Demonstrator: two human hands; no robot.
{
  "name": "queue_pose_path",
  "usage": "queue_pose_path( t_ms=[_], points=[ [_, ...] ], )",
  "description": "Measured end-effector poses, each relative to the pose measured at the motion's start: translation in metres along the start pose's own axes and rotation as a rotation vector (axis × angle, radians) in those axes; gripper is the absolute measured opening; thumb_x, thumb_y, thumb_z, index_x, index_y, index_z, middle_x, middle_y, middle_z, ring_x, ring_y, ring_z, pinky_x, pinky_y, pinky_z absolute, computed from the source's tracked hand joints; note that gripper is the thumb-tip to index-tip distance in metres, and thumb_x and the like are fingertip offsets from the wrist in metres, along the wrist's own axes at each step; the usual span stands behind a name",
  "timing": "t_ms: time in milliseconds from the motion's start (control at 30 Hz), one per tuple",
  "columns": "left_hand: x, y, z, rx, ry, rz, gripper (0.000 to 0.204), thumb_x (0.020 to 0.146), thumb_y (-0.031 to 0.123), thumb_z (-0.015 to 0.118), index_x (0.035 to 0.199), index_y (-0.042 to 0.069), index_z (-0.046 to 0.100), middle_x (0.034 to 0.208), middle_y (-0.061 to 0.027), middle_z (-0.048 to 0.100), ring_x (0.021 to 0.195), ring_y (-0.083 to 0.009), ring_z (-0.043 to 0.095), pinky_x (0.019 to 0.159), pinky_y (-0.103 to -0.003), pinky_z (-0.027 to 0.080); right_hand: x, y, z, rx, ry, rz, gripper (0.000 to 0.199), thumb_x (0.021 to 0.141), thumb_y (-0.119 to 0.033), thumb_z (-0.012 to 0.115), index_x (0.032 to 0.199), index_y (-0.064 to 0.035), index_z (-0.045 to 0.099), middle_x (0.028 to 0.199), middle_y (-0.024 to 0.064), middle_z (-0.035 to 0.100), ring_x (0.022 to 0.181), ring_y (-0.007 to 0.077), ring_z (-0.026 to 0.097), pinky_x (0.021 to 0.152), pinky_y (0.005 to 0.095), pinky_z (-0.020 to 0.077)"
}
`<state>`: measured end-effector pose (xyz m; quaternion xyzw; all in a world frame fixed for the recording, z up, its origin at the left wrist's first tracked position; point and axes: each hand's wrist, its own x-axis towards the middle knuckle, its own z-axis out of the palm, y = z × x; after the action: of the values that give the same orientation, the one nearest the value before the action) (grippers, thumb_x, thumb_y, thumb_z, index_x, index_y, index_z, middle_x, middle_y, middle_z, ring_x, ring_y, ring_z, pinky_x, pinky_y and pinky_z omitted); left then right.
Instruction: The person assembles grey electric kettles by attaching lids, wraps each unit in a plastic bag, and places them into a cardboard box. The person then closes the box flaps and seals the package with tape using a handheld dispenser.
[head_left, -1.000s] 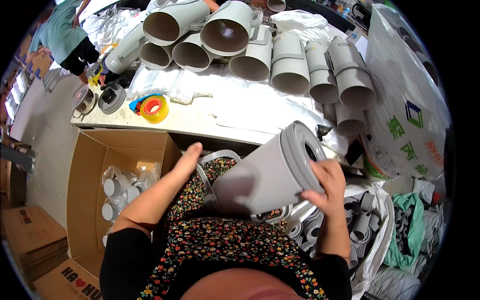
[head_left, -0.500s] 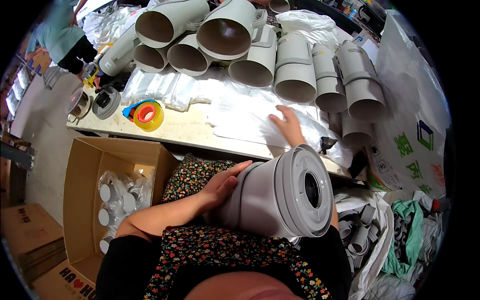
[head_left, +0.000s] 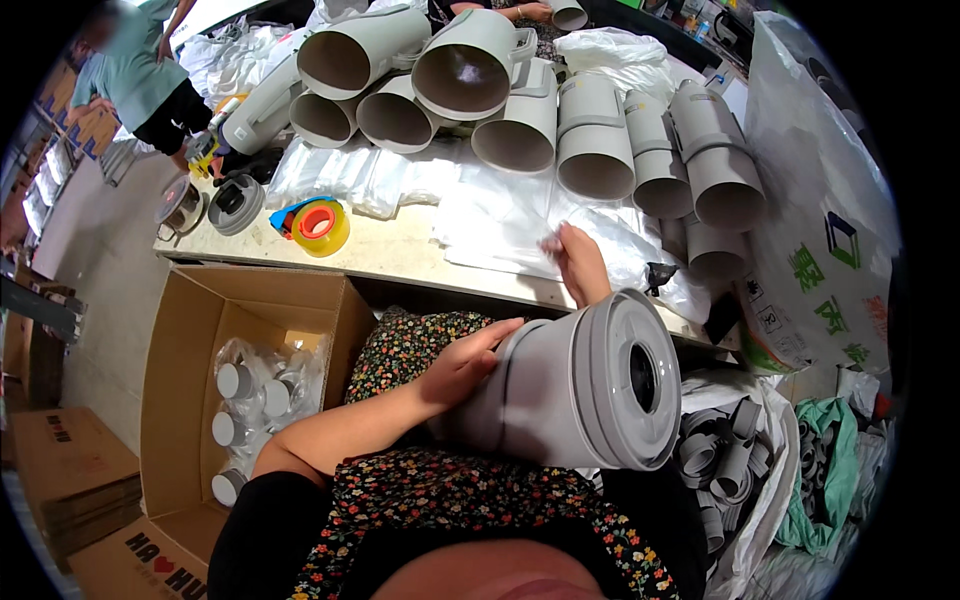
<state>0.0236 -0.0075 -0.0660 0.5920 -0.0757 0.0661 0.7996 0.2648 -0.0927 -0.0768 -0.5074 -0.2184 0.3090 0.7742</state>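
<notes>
A grey cylindrical container (head_left: 530,400), wide and lidded, lies tilted across my lap. Its round lid (head_left: 640,385) with a dark oval opening faces right and up. My left hand (head_left: 465,362) is pressed on the container's upper left side, steadying it. Beyond the container, my right hand (head_left: 582,262) reaches over the table's front part. Its fingertips are drawn together and a little blurred on the top of a stack of clear plastic bags (head_left: 490,225), seemingly pinching a bag. The container hides part of my right forearm.
Grey cylinders (head_left: 515,140) with handles are piled along the table's back. Yellow tape (head_left: 328,238) lies at left. An open carton (head_left: 180,400) holds bagged grey-capped items. Sacks of grey parts (head_left: 720,460) stand at right. Someone in a teal shirt (head_left: 140,75) stands far left.
My right hand has drawn its spread fingers together over the plastic bags. The view has shifted slightly, and my left hand stays on the container.
</notes>
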Motion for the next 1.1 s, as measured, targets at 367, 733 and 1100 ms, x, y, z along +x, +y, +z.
queue_pose_path(
  t_ms=[367, 733, 1100],
  points=[
    [0.116, -0.003, -0.024, 0.756, 0.261, 0.114, 0.091, 0.065, 0.031, 0.076, 0.133, 0.001, 0.023, 0.130, -0.0202, 0.033, 0.122, -0.0350, 0.035, 0.101, -0.042, 0.030, -0.072, -0.027, 0.008, 0.189, -0.212, -0.117, 0.036, 0.090, -0.043, 0.048, 0.084, -0.0070, 0.049, 0.069, 0.0028, 0.050, 0.058, 0.0125, 0.050, 0.053, 0.0264, 0.0424],
    [0.136, 0.022, -0.060, 0.781, 0.574, 0.274, 0.020, 0.079, -0.003, 0.046, 0.097, 0.002, 0.055, 0.096, -0.0147, 0.054, 0.090, -0.0288, 0.053, 0.082, -0.034, 0.043, -0.165, -0.092, -0.066, 0.422, 0.595, -0.542, 0.019, 0.092, -0.020, 0.048, 0.075, -0.0112, 0.049, 0.068, 0.0013, 0.052, 0.057, 0.0103, 0.049, 0.053, 0.0264, 0.0449],
    [-0.080, -0.069, -0.087, 0.978, 0.267, -0.002, 0.016, 0.076, 0.000, 0.055, 0.091, 0.005, 0.058, 0.096, -0.0099, 0.059, 0.095, -0.0269, 0.055, 0.083, -0.034, 0.044, -0.263, -0.002, -0.017, -0.008, -0.071, 0.255, 0.017, 0.086, -0.017, 0.056, 0.097, -0.0067, 0.047, 0.062, 0.0050, 0.050, 0.054, 0.0097, 0.048, 0.047, 0.0233, 0.0373]
  ],
)
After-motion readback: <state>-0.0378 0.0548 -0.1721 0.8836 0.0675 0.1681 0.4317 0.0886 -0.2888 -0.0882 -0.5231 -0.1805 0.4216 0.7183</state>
